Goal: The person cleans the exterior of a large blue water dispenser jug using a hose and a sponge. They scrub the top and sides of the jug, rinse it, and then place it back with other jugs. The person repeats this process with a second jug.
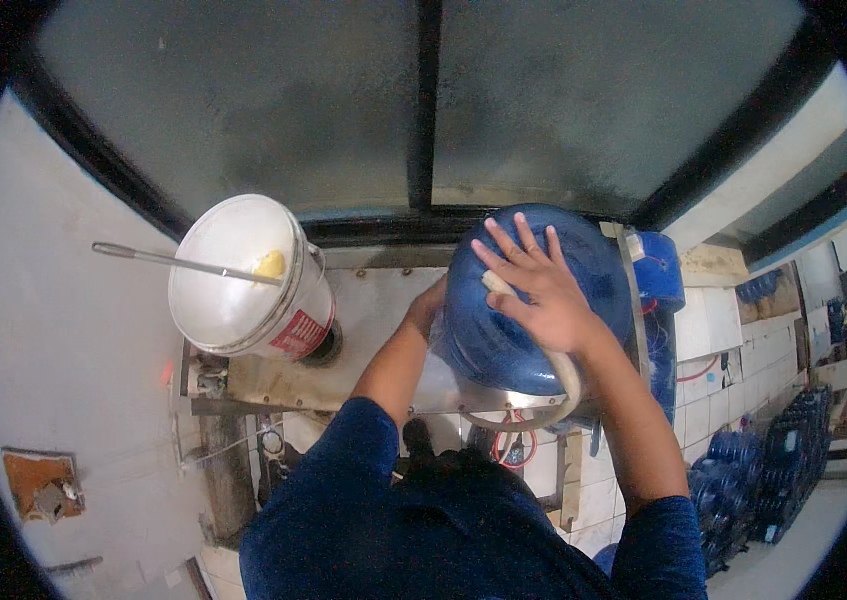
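A large blue water jug point(503, 345) rests bottom up on the metal counter in front of me. My right hand point(543, 295) lies across its top with fingers spread. A pale hose point(568, 385) runs under that palm, held by the thumb, and its open end sticks out beside the thumb. From there the hose bends down over the counter's front edge. At the jug's left side is my left hand point(430, 303), its fingers hidden behind the jug, so their grip does not show.
Left on the counter point(373, 320) is a white lidded bucket point(233, 265), with a metal rod point(158, 260) and a yellow piece point(270, 264) on its lid. Dark-framed glass point(243, 110) stands behind. A blue cylinder point(658, 270) sits at right; several blue jugs point(733, 480) stand lower right.
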`<state>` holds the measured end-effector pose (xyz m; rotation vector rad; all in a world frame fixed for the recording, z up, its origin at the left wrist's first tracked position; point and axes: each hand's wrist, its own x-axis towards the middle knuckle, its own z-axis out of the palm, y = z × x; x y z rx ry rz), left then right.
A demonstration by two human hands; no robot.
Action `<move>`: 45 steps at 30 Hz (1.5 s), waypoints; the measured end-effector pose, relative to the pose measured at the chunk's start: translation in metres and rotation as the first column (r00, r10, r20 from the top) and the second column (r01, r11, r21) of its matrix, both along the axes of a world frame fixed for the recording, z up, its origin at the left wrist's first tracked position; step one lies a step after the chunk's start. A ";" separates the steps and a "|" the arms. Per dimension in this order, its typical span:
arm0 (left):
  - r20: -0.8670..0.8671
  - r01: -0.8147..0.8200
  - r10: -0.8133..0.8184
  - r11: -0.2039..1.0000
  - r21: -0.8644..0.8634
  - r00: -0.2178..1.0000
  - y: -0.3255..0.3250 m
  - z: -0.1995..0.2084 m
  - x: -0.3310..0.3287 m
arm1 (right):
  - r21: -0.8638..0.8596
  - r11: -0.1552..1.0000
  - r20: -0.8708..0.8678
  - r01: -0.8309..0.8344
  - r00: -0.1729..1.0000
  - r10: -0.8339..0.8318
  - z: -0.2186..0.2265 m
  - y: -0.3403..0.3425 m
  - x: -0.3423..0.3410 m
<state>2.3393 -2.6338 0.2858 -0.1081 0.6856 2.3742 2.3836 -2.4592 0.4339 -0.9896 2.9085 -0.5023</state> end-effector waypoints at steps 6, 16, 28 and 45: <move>-0.019 -0.089 0.088 0.996 -0.017 0.996 0.014 -0.044 0.011 | -0.028 0.999 -0.018 -0.028 0.999 0.027 -0.003 -0.008 0.002; -0.024 -0.376 0.380 0.902 -0.210 0.925 0.032 -0.167 0.044 | -0.135 0.989 0.081 -0.067 0.994 0.079 -0.002 0.000 0.004; -0.015 -0.230 0.243 0.934 0.272 0.970 0.023 -0.066 0.032 | -0.129 0.989 0.093 -0.069 0.992 0.082 -0.006 0.004 0.006; -0.573 -0.257 0.008 0.899 -0.354 0.820 -0.012 0.058 -0.021 | -0.106 0.991 0.070 -0.079 0.994 0.086 0.001 -0.003 0.006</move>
